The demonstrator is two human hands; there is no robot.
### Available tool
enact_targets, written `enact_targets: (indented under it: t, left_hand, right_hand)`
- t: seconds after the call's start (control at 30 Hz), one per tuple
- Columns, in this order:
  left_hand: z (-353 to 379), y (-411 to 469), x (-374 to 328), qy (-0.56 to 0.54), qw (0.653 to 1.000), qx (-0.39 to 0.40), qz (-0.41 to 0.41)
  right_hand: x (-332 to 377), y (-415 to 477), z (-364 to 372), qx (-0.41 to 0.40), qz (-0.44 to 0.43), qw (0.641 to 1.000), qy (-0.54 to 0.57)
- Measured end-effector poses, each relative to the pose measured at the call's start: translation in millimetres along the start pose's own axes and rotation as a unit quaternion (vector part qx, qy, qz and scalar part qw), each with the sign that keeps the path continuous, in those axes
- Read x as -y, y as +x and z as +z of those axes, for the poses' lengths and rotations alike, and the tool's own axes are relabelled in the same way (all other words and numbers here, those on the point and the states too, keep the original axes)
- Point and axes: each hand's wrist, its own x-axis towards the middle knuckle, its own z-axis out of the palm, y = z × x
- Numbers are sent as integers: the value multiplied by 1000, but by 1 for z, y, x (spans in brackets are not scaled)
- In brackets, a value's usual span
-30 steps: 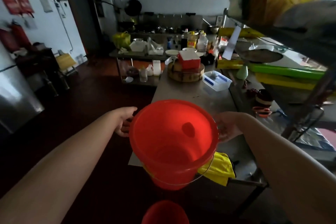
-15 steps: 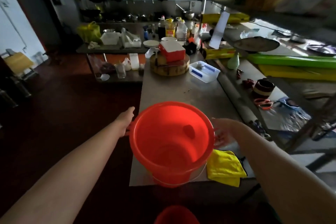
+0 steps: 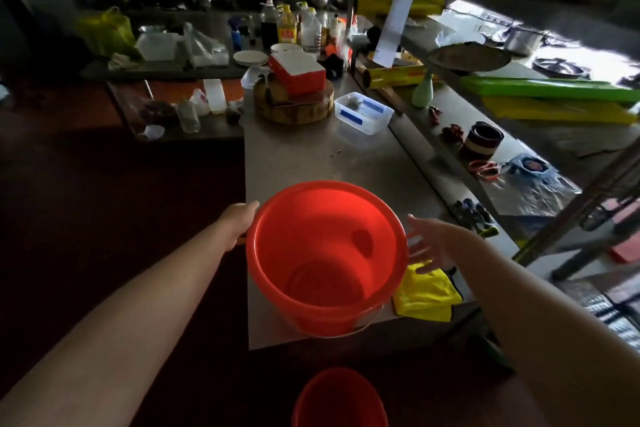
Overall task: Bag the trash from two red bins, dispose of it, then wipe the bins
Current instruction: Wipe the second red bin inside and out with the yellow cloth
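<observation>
Red bin (image 3: pixel 325 260), upright at the near end of the steel table (image 3: pixel 311 156), mouth toward the head camera, with its inner wall and floor in plain view. I could not tell whether its base sat on the tabletop or hung just above it. My operator's left hand (image 3: pixel 239 222) lay against the bin's left rim. Its fingers were hidden behind the wall, so I could not tell whether it gripped. The right hand (image 3: pixel 433 246), somewhat blurred, was just off the right rim, with fingers straight and spread, holding nothing. A yellow cloth (image 3: pixel 426 295) lay crumpled on the table just beside the bin's right side, under that hand. A second red bin (image 3: pixel 339 399) stood on the dark floor below the table's near edge. Farther along the table were a clear plastic container (image 3: pixel 363 111) and a round wooden chopping block (image 3: pixel 294 107) carrying a red-and-white box (image 3: pixel 298 74).
</observation>
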Motion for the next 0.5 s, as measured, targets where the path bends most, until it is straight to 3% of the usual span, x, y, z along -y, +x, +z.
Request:
enact_targets:
  t: [0.17, 0.5]
  left_hand:
    - [-8, -23, 5, 10, 996, 16, -90]
    - [-24, -75, 32, -132, 964, 113, -202]
  right_hand:
    - [12, 6, 3, -42, -96, 992, 77]
    - [31, 10, 3, 19, -111, 990, 87]
